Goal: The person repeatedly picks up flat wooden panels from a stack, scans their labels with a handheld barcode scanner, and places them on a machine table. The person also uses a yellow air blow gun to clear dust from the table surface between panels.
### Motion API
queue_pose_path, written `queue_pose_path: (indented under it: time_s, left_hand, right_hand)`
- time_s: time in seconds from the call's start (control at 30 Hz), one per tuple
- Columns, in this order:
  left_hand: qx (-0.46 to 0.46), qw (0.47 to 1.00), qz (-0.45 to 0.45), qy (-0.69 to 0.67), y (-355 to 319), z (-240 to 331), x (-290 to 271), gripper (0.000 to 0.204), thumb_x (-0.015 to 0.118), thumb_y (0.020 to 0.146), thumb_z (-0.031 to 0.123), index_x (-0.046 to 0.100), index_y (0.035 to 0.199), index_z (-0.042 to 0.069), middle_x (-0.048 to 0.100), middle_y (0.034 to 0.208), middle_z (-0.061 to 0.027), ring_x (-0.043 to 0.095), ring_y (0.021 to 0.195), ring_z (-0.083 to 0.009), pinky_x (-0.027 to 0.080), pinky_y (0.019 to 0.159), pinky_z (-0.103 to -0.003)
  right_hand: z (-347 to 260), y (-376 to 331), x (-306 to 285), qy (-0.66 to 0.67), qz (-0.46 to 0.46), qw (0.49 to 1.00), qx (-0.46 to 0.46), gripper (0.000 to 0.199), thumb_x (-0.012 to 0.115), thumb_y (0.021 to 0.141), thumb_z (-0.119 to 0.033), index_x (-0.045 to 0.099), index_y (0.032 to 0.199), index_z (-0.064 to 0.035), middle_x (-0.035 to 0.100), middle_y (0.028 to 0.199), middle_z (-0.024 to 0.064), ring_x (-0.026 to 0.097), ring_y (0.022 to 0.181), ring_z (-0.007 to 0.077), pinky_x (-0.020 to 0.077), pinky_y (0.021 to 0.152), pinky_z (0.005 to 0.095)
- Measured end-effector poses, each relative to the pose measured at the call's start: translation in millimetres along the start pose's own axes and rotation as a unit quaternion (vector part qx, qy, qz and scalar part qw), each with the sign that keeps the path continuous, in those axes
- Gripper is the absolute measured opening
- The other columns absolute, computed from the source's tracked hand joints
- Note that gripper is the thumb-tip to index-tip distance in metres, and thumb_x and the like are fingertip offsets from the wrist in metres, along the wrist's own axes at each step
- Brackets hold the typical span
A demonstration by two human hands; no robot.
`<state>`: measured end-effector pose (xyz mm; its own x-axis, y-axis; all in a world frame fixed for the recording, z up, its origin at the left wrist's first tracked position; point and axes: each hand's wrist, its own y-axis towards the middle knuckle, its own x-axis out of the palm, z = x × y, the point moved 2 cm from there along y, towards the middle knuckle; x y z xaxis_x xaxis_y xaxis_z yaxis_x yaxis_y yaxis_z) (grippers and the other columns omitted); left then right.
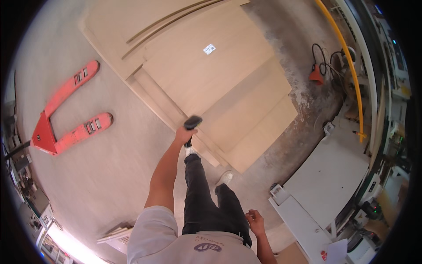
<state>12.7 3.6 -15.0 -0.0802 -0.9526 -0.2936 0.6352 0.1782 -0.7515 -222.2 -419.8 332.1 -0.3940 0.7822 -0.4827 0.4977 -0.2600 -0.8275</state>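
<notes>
My left hand (pixel 185 135) is closed around the grip of a black handheld scanner (pixel 193 122), its head pointing away from me over the near edge of the wooden boards. Large light-brown boards (pixel 250 57) lie stacked before my feet, several of them overlapping at different angles. On the upper board sits a small white printed label (pixel 209 49), apart from the scanner. Beside my right hip hangs my right hand (pixel 256 221), its fingers loosely bent and apart, with nothing visible in it.
A red pallet jack (pixel 48 132) stands on the concrete floor to the left, forks toward the boards. At right are a white machine table (pixel 325 171), a yellow hose (pixel 349 57) and an orange cone-shaped object (pixel 316 75) with black cables. Board offcuts (pixel 118 233) lie at lower left.
</notes>
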Motion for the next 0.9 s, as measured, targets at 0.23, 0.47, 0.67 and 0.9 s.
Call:
queue_pose_path:
  time_s: [0.23,0.47,0.67,0.9]
  left_hand:
    - [-0.028,0.972,-0.009,0.233,-109.0,-60.8,23.0,0.053,0.083,0.067,0.047,0.077,0.098,0.005,0.074,0.093,-0.0206,0.072,0.095,-0.0364,0.056,0.084,-0.046]
    - [-0.023,0.927,-0.012,0.375,-197.5,-39.4,93.0,0.060,0.082,0.067,0.051,0.077,0.106,0.007,0.075,0.105,-0.0195,0.072,0.101,-0.0307,0.056,0.090,-0.042]
    - [0.015,0.988,0.018,0.151,-361.4,78.3,228.9,0.048,0.083,0.066,0.044,0.075,0.089,0.002,0.074,0.082,-0.0182,0.071,0.076,-0.0311,0.056,0.070,-0.044]
    - [0.200,0.966,0.040,0.160,-472.8,144.9,334.9,0.035,0.082,0.066,0.032,0.077,0.093,0.010,0.073,0.087,-0.0186,0.071,0.086,-0.0358,0.056,0.079,-0.047]
  right_hand:
    - [92.2,18.9,-20.5,0.079,0.002,0.996,-0.046,0.033,0.071,0.093,-0.018,0.063,0.119,0.0011,0.073,0.100,0.0126,0.070,0.090,0.0173,0.0559,0.081,0.0309]
    - [192.2,72.0,-122.7,-0.021,0.103,0.989,-0.108,0.043,0.073,0.090,-0.034,0.065,0.115,0.0003,0.075,0.102,0.0141,0.072,0.091,0.0266,0.0559,0.085,0.0389]
    - [298.3,141.7,-208.9,-0.024,0.047,0.982,-0.182,0.032,0.071,0.090,-0.025,0.066,0.111,-0.0010,0.073,0.091,0.0111,0.070,0.080,0.0205,0.0549,0.069,0.0339]
    - [281.8,223.8,-297.3,0.088,-0.115,0.984,-0.100,0.014,0.065,0.092,-0.023,0.061,0.089,-0.0106,0.066,0.082,0.0044,0.064,0.068,0.0174,0.0473,0.053,0.0319]
